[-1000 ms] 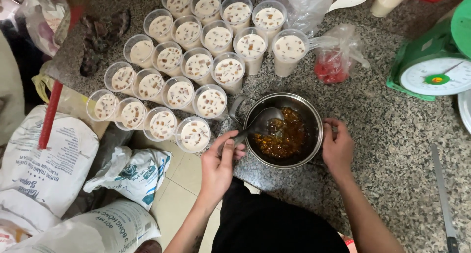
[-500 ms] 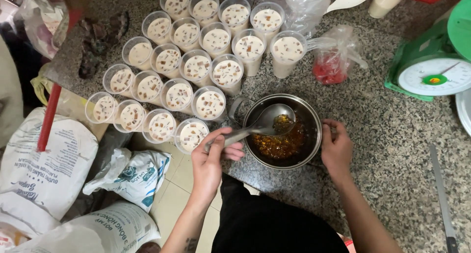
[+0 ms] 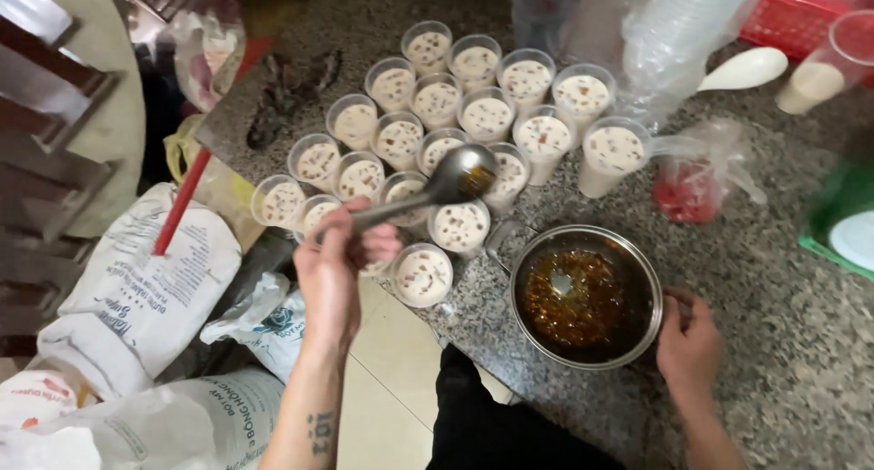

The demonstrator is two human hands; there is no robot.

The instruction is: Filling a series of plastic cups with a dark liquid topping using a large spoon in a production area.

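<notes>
1. The left hand (image 3: 339, 268) is closed around the handle of a metal ladle (image 3: 428, 192), gripping near the handle's end; the bowl of the ladle is raised above the cluster of clear plastic cups (image 3: 460, 124), over the cups in the front rows, with a dark brown topping showing at its rim.
2. The right hand (image 3: 689, 342) rests curled against the rim of the steel pot (image 3: 637, 329), touching its right side; whether the fingers fully clasp the rim cannot be told.
3. The pot holds a dark, syrupy mix with brown bits, and sits on the speckled stone counter (image 3: 783, 279), just beside the nearest cups.
4. The ladle looks stiff and light, likely slick where syrup has run; the far handle seems the surest hold, kept level.
5. The cups look thin, full and easily tipped.
</notes>
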